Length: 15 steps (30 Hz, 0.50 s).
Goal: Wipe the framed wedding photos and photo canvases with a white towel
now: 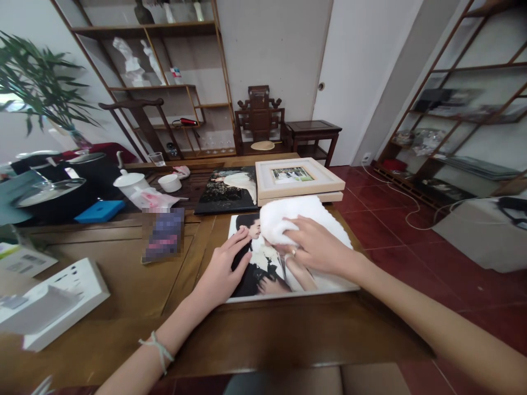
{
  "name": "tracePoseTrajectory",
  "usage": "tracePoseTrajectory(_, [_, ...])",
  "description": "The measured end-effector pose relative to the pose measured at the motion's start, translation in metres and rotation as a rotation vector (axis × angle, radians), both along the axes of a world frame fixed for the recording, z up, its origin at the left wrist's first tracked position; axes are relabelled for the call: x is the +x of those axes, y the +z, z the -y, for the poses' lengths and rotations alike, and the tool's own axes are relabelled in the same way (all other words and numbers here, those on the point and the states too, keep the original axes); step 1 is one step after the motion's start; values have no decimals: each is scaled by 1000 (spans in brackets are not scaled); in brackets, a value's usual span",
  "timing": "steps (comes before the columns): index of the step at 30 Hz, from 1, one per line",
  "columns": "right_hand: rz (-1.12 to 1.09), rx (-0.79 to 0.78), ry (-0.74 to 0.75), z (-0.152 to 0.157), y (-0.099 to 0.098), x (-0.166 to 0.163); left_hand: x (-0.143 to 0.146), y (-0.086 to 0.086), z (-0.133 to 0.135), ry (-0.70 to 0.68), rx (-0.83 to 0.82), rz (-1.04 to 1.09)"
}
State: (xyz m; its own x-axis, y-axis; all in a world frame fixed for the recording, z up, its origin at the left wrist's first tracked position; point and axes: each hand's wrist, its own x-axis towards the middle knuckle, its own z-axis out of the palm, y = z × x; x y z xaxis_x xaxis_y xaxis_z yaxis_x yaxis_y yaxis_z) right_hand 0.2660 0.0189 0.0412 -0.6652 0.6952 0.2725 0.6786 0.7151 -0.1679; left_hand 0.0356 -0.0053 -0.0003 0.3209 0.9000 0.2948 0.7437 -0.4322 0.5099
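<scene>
Cloth (pixel 307 209): plain white. Photo print (pixel 269 269): black and white areas. Picture frame (pixel 296 190): pale cream. Small framed photo (pixel 292 174): green and white. Panel (pixel 224 189): black, with cream-white patch and pale speckling. Box (pixel 100 210): solid blue. Wrist cord (pixel 158 351): pale mint. Packet (pixel 164 236): pixelated, shows purple-blue with pink. Tabletop (pixel 127 285): warm brown. Floor tiles (pixel 411 274): dark red, paler seams.

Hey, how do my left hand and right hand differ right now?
Your left hand rests directly on the photo, while your right hand holds a white cloth. A pale wristband goes with your left hand; your right hand shows a ring instead. Both are at the photo.
</scene>
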Motion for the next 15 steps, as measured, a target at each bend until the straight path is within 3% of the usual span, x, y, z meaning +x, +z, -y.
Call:
tracePoseTrajectory(5, [54, -186, 114, 63, 15, 2, 0, 0, 0, 5, -13, -10])
tracePoseTrajectory(8, [49, -265, 177, 84, 22, 5, 0, 0, 0, 11, -23, -23])
tracePoseTrajectory(11, [53, -272, 136, 79, 23, 6, 0, -1, 0, 12, -19, -23])
tracePoseTrajectory(15, [59, -202, 66, 44, 14, 1, 0, -1, -1, 3, 3, -17])
